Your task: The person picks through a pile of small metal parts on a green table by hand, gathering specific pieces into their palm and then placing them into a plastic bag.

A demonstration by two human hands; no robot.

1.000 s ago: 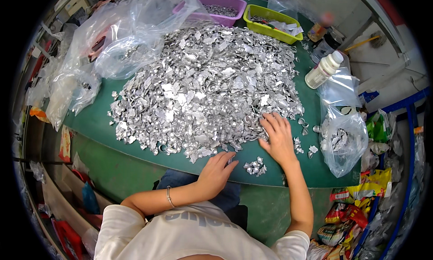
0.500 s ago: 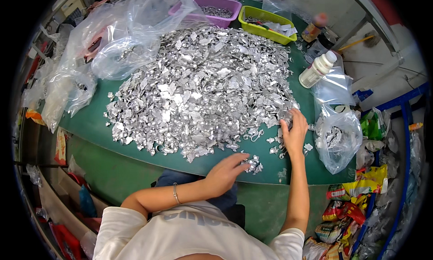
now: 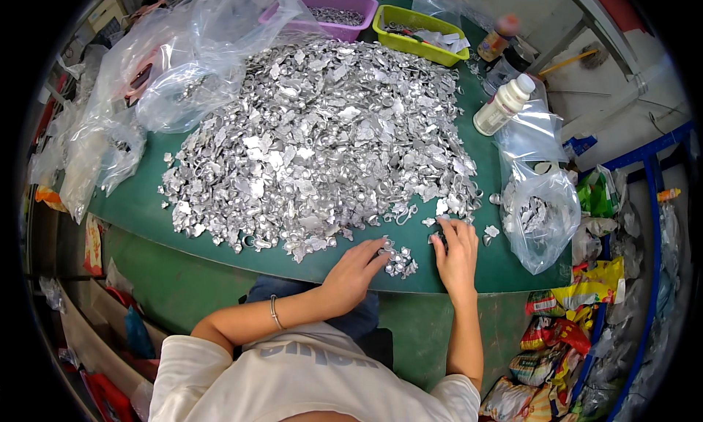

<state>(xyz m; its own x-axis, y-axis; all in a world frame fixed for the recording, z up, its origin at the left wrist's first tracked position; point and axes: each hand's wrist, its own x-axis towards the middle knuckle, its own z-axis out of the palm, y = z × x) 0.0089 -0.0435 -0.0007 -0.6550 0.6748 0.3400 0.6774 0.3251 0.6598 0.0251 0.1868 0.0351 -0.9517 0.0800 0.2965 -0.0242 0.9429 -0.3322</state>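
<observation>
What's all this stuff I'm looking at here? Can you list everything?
big heap of metal pieces: one, silver, middle of the table
small pile of metal pieces: one, silver, near table edge between the hands
table: one, green
purple tray: one, far edge
green tray: one, lime, far edge beside the purple one
white bottle: one, right of the heap
clear bag with pieces: one, right table edge
empty clear bags: several, left and far left
snack packets: several, colourful, lower right floor
bracelet: one, left wrist
left hand: touching the small pile
right hand: flat on table by loose pieces
</observation>
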